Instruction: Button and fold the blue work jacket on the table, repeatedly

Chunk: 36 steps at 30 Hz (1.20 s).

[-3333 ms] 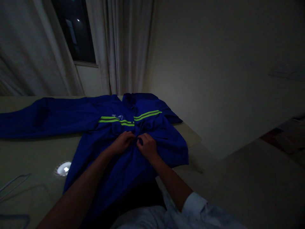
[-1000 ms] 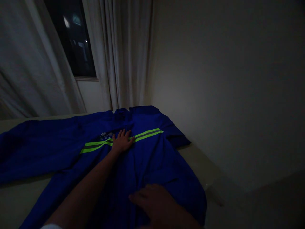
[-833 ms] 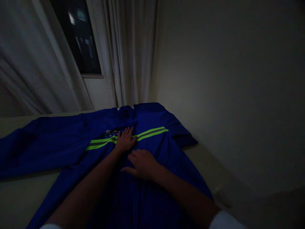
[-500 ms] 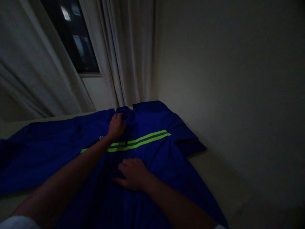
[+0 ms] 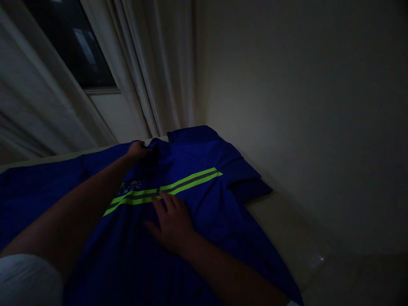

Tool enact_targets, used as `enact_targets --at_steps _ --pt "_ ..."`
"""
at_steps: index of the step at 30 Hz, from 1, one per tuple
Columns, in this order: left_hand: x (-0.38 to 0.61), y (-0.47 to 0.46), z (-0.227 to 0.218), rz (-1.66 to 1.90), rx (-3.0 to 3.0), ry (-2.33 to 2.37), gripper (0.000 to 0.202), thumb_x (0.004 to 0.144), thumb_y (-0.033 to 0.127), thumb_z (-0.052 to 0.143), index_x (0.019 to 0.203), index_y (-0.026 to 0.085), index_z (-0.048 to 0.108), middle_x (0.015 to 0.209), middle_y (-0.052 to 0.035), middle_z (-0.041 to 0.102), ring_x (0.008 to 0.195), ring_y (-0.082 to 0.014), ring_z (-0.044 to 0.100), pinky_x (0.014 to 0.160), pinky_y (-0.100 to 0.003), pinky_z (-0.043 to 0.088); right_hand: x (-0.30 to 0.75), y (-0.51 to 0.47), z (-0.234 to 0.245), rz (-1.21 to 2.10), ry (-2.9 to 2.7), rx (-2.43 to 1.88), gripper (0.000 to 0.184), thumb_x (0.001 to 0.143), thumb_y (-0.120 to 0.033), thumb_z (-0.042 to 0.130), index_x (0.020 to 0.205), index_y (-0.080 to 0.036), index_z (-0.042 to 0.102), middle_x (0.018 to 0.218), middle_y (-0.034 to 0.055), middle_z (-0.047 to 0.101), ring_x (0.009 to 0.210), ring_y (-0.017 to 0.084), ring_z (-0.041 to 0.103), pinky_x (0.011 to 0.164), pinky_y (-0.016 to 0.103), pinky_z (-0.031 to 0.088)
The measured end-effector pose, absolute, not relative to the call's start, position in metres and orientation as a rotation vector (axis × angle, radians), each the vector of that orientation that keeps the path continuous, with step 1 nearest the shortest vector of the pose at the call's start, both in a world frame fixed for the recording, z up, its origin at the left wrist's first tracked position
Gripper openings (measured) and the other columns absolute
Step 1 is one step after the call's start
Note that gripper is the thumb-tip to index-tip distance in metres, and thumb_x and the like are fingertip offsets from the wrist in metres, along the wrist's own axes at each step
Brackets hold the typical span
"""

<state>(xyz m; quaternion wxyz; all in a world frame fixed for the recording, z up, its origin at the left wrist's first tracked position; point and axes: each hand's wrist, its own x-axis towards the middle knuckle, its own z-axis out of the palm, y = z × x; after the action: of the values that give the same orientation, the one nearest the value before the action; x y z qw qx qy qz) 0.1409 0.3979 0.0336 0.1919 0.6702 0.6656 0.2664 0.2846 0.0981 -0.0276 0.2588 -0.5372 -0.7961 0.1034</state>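
Note:
A blue work jacket (image 5: 197, 148) lies spread out, its chest crossed by a fluorescent yellow-green and grey reflective stripe (image 5: 191, 180). White printing (image 5: 130, 186) shows above the stripe on the left part of the chest. At the far edge, beside the collar (image 5: 156, 148), my left hand (image 5: 137, 149) is closed on the jacket's cloth, its fingertips partly hidden. Lower down, my right hand (image 5: 174, 222) rests on the jacket front with fingers spread, the fingertips near the stripe. A sleeve (image 5: 248, 185) sticks out to the right.
Under the jacket is a pale flat surface (image 5: 280, 225), its corner at lower right. A plain wall (image 5: 287, 106) rises along the right side. Light curtains (image 5: 159, 63) hang behind the far edge, around a dark window (image 5: 79, 46). The room is dim.
My left hand has moved left along the collar, pulling cloth, and the left part of the stripe now bends. My right hand has slid up toward the stripe. The view has shifted slightly.

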Motion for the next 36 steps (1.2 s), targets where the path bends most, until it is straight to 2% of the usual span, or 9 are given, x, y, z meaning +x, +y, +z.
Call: enact_targets --at_steps 6,11,13,16,20,24,29,33,36 --pt "0.128 0.35 0.071 0.94 1.924 1.472 0.042 0.072 0.032 0.075 0.109 0.015 0.067 0.081 0.0004 0.068 0.071 -0.0146 0.061 0.066 -0.025 0.05 0.285 0.1 -0.035 0.311 -2.182 -1.462 0.076 0.099 -0.072 0.049 0.15 -0.014 0.052 0.161 0.0216 0.045 0.15 0.035 0.039 0.12 0.054 0.035" --pt "0.1 0.319 0.079 -0.12 2.235 1.097 0.034 0.062 0.038 0.088 0.081 0.015 0.071 0.078 -0.0046 0.073 0.078 -0.0193 0.066 0.073 -0.028 0.053 0.283 0.101 -0.035 0.252 -2.167 -1.487 0.072 0.101 -0.068 0.048 0.146 -0.012 0.055 0.158 0.0204 0.05 0.144 0.034 0.045 0.119 0.051 0.036" --pt "0.106 0.318 0.072 -0.157 2.245 1.238 0.032 0.072 0.042 0.083 0.083 0.015 0.071 0.076 -0.0066 0.074 0.076 -0.0205 0.068 0.072 -0.029 0.053 0.283 0.101 -0.034 0.237 -2.16 -1.499 0.071 0.102 -0.067 0.047 0.146 -0.012 0.055 0.157 0.0205 0.05 0.143 0.034 0.046 0.118 0.051 0.036" --pt "0.133 0.327 0.056 0.138 2.339 1.5 0.039 0.095 0.047 0.056 0.109 0.013 0.068 0.097 -0.0123 0.077 0.095 -0.0246 0.07 0.082 -0.034 0.054 0.284 0.101 -0.034 0.229 -2.167 -1.497 0.066 0.103 -0.064 0.046 0.145 -0.013 0.056 0.156 0.0192 0.052 0.143 0.034 0.047 0.118 0.05 0.037" --pt "0.161 0.337 0.026 0.315 2.396 1.705 0.071 0.089 0.061 0.062 0.142 0.015 0.055 0.137 -0.0194 0.067 0.129 -0.0341 0.061 0.099 -0.041 0.051 0.286 0.101 -0.035 0.21 -2.181 -1.466 0.065 0.103 -0.064 0.047 0.145 -0.014 0.055 0.154 0.0184 0.054 0.141 0.033 0.048 0.116 0.049 0.038" --pt "0.153 0.349 0.017 -0.033 2.231 1.494 0.073 0.072 0.069 0.073 0.126 0.019 0.068 0.123 -0.0109 0.076 0.117 -0.0316 0.069 0.092 -0.036 0.055 0.287 0.1 -0.038 0.219 -2.177 -1.447 0.065 0.102 -0.065 0.05 0.144 -0.015 0.055 0.149 0.0171 0.058 0.139 0.032 0.051 0.116 0.048 0.039" --pt "0.146 0.378 0.053 -0.339 2.483 1.294 0.048 0.061 0.046 0.084 0.103 0.024 0.076 0.106 -0.0033 0.08 0.106 -0.029 0.071 0.091 -0.034 0.054 0.284 0.108 -0.04 0.239 -2.156 -1.406 0.066 0.101 -0.064 0.054 0.144 -0.015 0.054 0.155 0.0175 0.053 0.143 0.031 0.048 0.119 0.047 0.037" --pt "0.158 0.373 0.062 -0.275 2.898 1.542 0.038 0.079 0.035 0.073 0.115 0.024 0.074 0.123 -0.0123 0.074 0.125 -0.0351 0.062 0.106 -0.046 0.045 0.282 0.126 -0.041 0.236 -2.153 -1.385 0.067 0.101 -0.063 0.054 0.144 -0.011 0.053 0.155 0.0193 0.052 0.143 0.032 0.047 0.12 0.047 0.036" --pt "0.164 0.341 0.049 -0.006 2.971 1.692 0.059 0.086 0.028 0.065 0.144 0.022 0.058 0.146 -0.0184 0.059 0.136 -0.038 0.052 0.108 -0.051 0.042 0.282 0.137 -0.042 0.238 -2.156 -1.398 0.067 0.1 -0.063 0.055 0.142 -0.011 0.054 0.151 0.0197 0.056 0.138 0.033 0.052 0.115 0.049 0.039"
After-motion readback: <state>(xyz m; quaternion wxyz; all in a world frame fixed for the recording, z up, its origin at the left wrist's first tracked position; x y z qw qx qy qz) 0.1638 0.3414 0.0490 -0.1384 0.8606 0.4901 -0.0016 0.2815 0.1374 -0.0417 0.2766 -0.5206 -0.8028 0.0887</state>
